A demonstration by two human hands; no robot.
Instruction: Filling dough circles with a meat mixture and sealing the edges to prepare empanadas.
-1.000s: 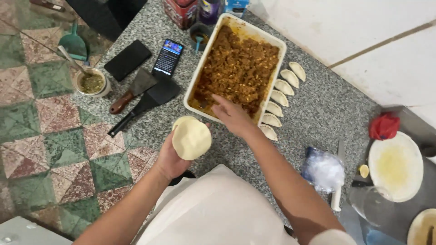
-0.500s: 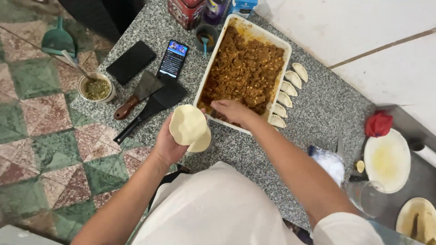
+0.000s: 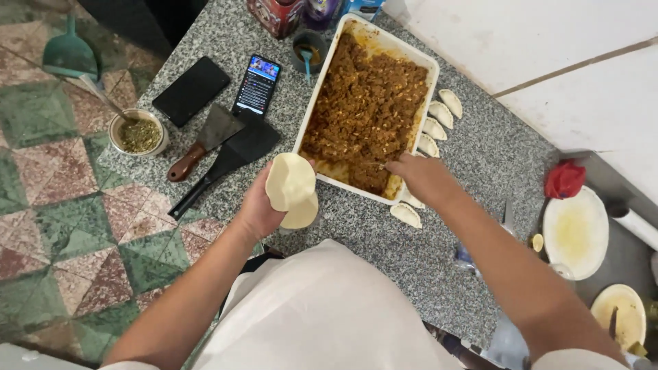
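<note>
Left hand (image 3: 264, 205) is cupped under a couple of pale round dough discs (image 3: 293, 188), fingers curled around the edge so they sit propped up in the palm, just off the near left corner of the baking dish (image 3: 312, 116). Right hand (image 3: 421, 175) is over the near end of that dish, fingers pinched together on what looks like a thin utensil poking into the brown minced filling (image 3: 367, 109), though it's too small to say exactly what it is. So the two hands are apart, with the dish corner between them.

Right by the right hand, along the dish's far side, there's a row of folded dumplings (image 3: 433, 127) on the speckled granite counter (image 3: 473, 151), plus one more (image 3: 406, 214) just under the wrist. Out past the left hand lie a black spatula (image 3: 229, 164) and a scraper with a wooden handle (image 3: 202, 140), then a lit phone (image 3: 257, 85) next to a dark one (image 3: 190, 90), and a small bowl of green herbs (image 3: 139, 132). Way off beyond the right arm sits a white plate (image 3: 574, 233) with a red cloth (image 3: 565, 179) beside it.
</note>
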